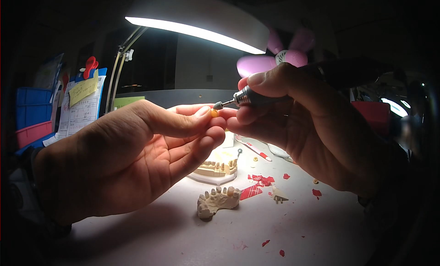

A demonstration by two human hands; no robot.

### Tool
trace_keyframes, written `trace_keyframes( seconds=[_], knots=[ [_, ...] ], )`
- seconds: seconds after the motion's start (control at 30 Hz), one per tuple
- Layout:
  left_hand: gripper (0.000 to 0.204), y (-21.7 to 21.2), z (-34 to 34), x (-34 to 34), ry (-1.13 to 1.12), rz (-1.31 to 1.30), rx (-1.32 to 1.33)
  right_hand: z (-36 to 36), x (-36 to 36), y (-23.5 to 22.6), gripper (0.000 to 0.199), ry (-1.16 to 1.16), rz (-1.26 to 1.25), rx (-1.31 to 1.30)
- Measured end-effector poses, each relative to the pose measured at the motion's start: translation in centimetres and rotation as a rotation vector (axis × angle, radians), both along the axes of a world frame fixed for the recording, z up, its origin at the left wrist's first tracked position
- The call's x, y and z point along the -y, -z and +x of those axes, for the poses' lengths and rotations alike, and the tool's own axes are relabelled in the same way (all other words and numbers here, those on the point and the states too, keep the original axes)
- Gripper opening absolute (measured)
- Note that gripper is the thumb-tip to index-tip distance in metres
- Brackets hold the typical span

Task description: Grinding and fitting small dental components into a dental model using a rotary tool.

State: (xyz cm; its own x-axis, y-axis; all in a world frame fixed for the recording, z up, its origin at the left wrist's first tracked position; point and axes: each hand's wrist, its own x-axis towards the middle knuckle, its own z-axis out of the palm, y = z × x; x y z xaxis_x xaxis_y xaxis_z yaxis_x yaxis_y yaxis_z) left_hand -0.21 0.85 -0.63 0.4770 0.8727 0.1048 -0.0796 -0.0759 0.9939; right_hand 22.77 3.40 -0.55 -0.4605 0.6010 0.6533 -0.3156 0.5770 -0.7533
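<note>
- Paper sheets (82, 111) with a yellow sticky note (83, 90), clipped under a red clip (90, 64), far left of the desk lamp (197, 22); blue bin (33, 105) and pink bin (33, 133) further left.
- Left hand (137, 156) closed, pinching a tiny yellowish piece (214, 113) between thumb and fingertips, below the lamp.
- Right hand (302, 124) gripping a metal grinding tool (243, 97); dark rounded tip touching the piece.
- Plaster tooth model (218, 199), rough, cream, on the white table (298, 229) under the hands; second model (217, 167) on a white base behind it.
- Red wax chips (261, 180) scattered right of the models; red-white pen (254, 149) beyond.
- Pink fan (284, 55) right of the lamp, partly hidden by the right hand.
</note>
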Motion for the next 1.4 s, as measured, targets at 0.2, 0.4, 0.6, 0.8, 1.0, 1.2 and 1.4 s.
trace_keyframes(
  seconds=[0.2,0.4,0.6,0.8,1.0,1.2,1.4],
  knots=[
    [0.024,0.0,0.1,0.1,-0.007,0.028,-0.034,0.0,0.2,-0.1,0.033,-0.005,-0.010,0.016],
    [0.024,0.0,0.1,0.2,-0.014,0.057,-0.067,0.3,-0.2,0.0,0.032,-0.060,-0.008,0.002],
    [0.025,-0.1,0.2,0.1,-0.021,0.084,-0.101,-0.6,0.7,-0.8,0.031,0.030,-0.172,-0.065],
    [0.025,-0.4,0.1,0.3,-0.028,0.105,-0.134,-1.0,3.3,-0.3,0.029,0.208,-0.187,-0.129],
    [0.026,-0.4,0.9,1.1,-0.033,0.116,-0.165,4.6,2.0,-1.6,0.040,0.186,-0.620,-0.177],
    [0.026,-0.4,1.2,1.1,-0.040,0.137,-0.198,12.9,7.9,-0.9,0.035,1.120,0.014,0.956],
    [0.026,-0.1,0.9,0.8,-0.046,0.154,-0.230,15.2,8.0,-1.3,0.041,1.350,-0.378,1.239]
  ],
)
